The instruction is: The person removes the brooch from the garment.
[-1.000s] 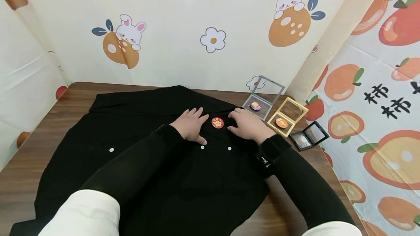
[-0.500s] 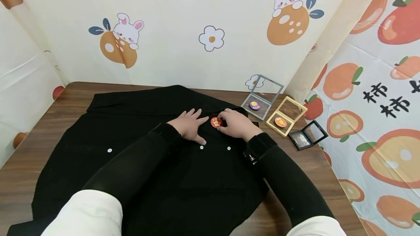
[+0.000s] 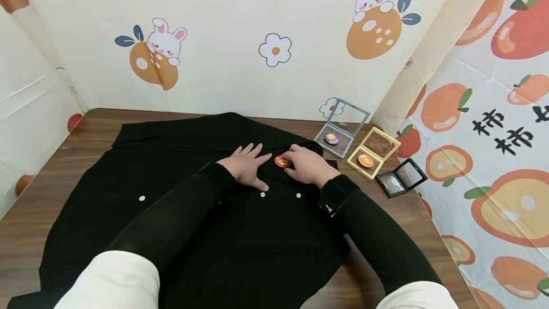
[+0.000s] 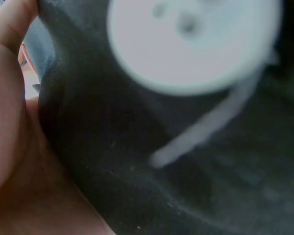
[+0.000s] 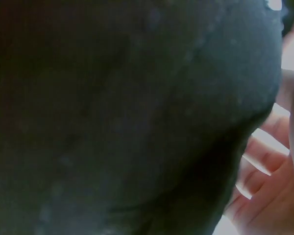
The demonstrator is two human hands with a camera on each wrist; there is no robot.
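A black shirt (image 3: pixel 98 213) with small white buttons (image 3: pixel 263 194) lies spread over the wooden table. On its upper part is a round red badge (image 3: pixel 281 161) with a yellow design. My right hand (image 3: pixel 310 163) pinches the badge by its right edge, thumb below and fingers above, partly covering it. Left of the badge, my left hand (image 3: pixel 246 166) rests on the cloth with its fingers spread. The left wrist view is mostly black cloth and a blurred white button (image 4: pixel 191 58); dark cloth (image 5: pixel 112 122) also fills most of the right wrist view.
At the back right stand three open clear-lidded cases: a grey one (image 3: pixel 322 143) with a purple badge (image 3: pixel 331 139), a yellow one (image 3: pixel 358 166) with an orange badge (image 3: pixel 366 160), and a black one (image 3: pixel 401 193). Printed cloth walls (image 3: pixel 214 51) border the table (image 3: pixel 47 190).
My right hand has moved left from beside the badge and taken hold of its edge, the badge now tilting a little. The left hand has stayed in place on the shirt.
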